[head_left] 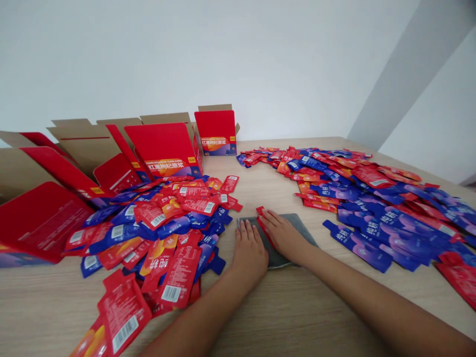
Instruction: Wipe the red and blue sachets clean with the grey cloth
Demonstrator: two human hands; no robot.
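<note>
A dark grey mat (303, 230) lies on the wooden table. On its left part rests my left hand (251, 248), flat, with its fingers stretched forward and nothing seen in it. My right hand (282, 233) lies spread over a red sachet (261, 212), pressing on it against the mat. Most of that sachet is hidden under the palm and fingers. The two hands are side by side, close together.
To the left is a pile of red and blue sachets (174, 228), with open red cartons (159, 144) behind it. One more carton (215, 131) stands near the wall. A larger sachet heap (372, 198) spreads over the right side.
</note>
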